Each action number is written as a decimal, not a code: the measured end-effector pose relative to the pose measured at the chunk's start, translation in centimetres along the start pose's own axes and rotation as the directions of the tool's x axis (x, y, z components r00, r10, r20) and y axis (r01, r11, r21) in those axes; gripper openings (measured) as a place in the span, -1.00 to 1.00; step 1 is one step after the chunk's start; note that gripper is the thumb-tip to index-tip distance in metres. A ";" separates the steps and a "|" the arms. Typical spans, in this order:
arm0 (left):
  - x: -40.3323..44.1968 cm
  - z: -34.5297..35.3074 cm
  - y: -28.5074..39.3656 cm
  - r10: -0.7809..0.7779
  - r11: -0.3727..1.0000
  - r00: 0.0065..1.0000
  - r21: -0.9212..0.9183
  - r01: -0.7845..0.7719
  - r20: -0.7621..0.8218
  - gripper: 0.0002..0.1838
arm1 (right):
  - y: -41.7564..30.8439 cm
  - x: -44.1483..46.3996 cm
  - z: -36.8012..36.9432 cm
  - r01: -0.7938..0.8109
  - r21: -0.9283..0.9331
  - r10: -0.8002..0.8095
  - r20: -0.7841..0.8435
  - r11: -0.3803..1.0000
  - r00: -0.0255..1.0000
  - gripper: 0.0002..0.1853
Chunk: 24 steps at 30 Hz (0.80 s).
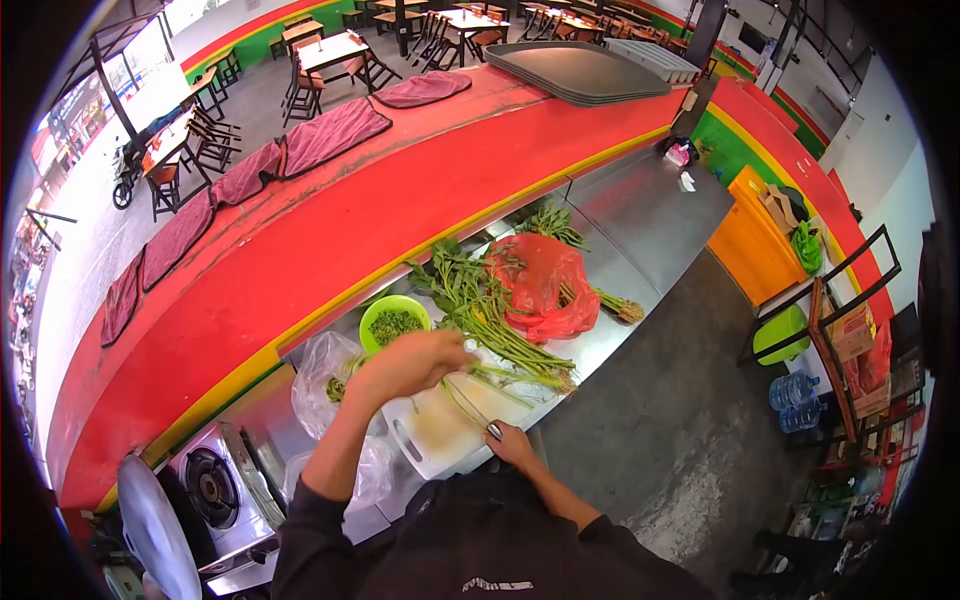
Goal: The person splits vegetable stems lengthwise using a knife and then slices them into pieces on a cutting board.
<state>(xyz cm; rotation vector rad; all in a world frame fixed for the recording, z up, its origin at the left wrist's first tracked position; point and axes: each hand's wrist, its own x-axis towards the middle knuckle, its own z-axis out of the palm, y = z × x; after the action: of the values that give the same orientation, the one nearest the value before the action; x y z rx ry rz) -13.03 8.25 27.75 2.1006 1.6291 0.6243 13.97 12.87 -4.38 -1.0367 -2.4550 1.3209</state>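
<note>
Steel counter carries leafy greens near the left hand.

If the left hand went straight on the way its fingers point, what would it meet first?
Probably the green stems just beyond the left hand. Depth is unclear here, so it might pass above them.

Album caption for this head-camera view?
Left hand and right hand at a white cutting board, leafy greens and a green bowl beyond.

Red partition | grey floor | tables and chairs beyond | pale wall right | bright daylight left
</note>
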 end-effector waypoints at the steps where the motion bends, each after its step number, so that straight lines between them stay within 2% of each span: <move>1: 1.3 -1.4 1.0 0.037 0.999 0.999 0.024 -0.037 -0.004 -0.74 | -0.1 -0.2 0.1 -0.007 0.006 0.007 0.000 1.000 1.000 -0.62; 3: 4.2 -3.4 2.4 0.074 0.996 0.997 0.048 -0.074 -0.009 -0.73 | 0.0 -0.2 0.3 -0.014 -0.014 0.014 0.000 1.000 1.000 -0.61; 5: 7.0 -4.7 2.9 0.169 0.967 0.986 0.193 -0.167 0.008 -0.71 | 0.0 -0.5 0.2 -0.026 -0.039 0.026 -0.002 0.999 1.000 -0.60; 6: 8.4 -5.3 3.2 0.170 0.968 0.985 0.187 -0.168 0.006 -0.71 | -0.3 -0.5 0.0 -0.034 -0.036 0.034 0.000 0.999 0.999 -0.59; 8: 11.0 -6.5 3.8 0.251 0.895 0.968 0.372 -0.244 0.032 -0.69 | -0.5 -0.6 -0.2 -0.044 -0.040 0.044 0.000 0.998 0.999 -0.59; 9: 12.2 -6.5 3.5 0.253 0.897 0.967 0.367 -0.245 0.029 -0.69 | -0.5 -0.6 -0.1 -0.033 -0.041 0.033 -0.010 0.999 0.999 -0.59; 11: 14.3 -5.6 2.2 0.387 0.829 0.922 0.449 -0.335 -0.027 -0.68 | -0.3 -0.6 0.1 -0.026 -0.045 0.025 -0.019 0.999 1.000 -0.59; 12: 15.0 -4.7 1.1 0.387 0.831 0.922 0.444 -0.335 -0.029 -0.68 | -0.1 -0.6 0.3 -0.029 -0.042 0.027 -0.029 0.999 0.999 -0.59; 14: 16.1 -1.2 -2.1 0.279 0.852 0.956 0.438 -0.289 0.087 -0.66 | -0.1 -0.6 0.4 -0.049 -0.059 0.048 -0.026 0.997 0.999 -0.60; 17: 16.1 7.5 -10.3 0.229 0.853 0.968 0.458 -0.250 0.102 -0.66 | -0.9 -0.9 -0.1 -0.012 -0.062 0.011 -0.018 0.998 1.000 -0.60; 19: 13.6 13.8 -13.5 0.196 0.929 0.979 0.331 -0.165 -0.062 -0.66 | -1.1 -0.7 -0.1 -0.032 -0.066 0.031 -0.018 0.997 0.999 -0.62; 21: 10.7 16.7 -12.7 0.165 0.983 0.967 0.111 -0.145 -0.194 -0.57 | -0.4 -0.8 0.3 -0.052 -0.081 0.050 -0.029 0.995 0.998 -0.65; 22: 9.4 17.9 -12.9 0.160 0.984 0.968 0.108 -0.141 -0.193 -0.57 | -0.6 -0.9 0.2 -0.045 -0.047 0.043 -0.048 0.998 0.998 -0.67; 24: 6.4 19.8 -13.6 -0.135 0.979 0.933 -0.187 0.074 -0.334 -0.61 | -0.8 -0.9 0.1 -0.043 -0.030 0.042 -0.045 0.999 0.998 -0.67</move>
<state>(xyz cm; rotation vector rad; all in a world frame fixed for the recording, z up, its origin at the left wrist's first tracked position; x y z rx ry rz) -10.97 16.74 4.43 1.8413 1.7816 1.1069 14.19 11.93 -3.64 -1.1197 -2.4416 1.2613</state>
